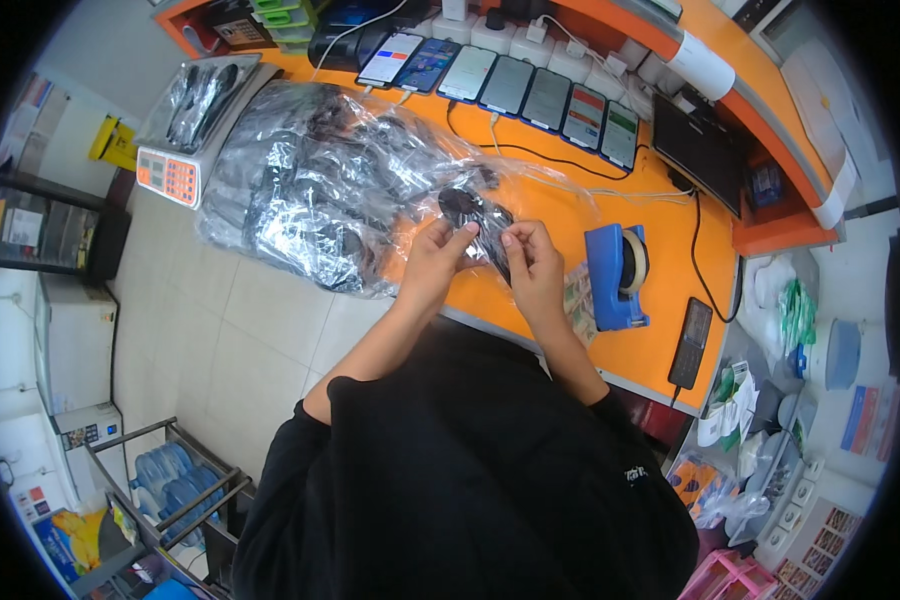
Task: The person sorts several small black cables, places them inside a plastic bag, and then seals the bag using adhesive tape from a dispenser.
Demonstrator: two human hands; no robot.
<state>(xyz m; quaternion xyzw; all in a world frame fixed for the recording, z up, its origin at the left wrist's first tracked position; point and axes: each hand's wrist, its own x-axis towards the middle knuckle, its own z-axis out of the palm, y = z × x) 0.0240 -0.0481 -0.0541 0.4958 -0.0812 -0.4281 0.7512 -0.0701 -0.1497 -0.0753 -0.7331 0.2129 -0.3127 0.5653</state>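
A small bunch of black plastic spoons is held between my two hands over the front of the orange counter. My left hand pinches it from the left with thumb and fingers. My right hand grips its other side near the handles. Clear film shines around the bunch, though whether it is fully wrapped I cannot tell. Just left of my hands lies a large clear plastic bag full of dark wrapped bundles. A blue tape dispenser stands right of my right hand, with banknotes partly behind my forearm.
On the orange counter, several smartphones lie in a row at the back, with charging cables before them. A digital scale at left bears a bag of black cutlery. A black keypad phone lies at right, near a dark tablet.
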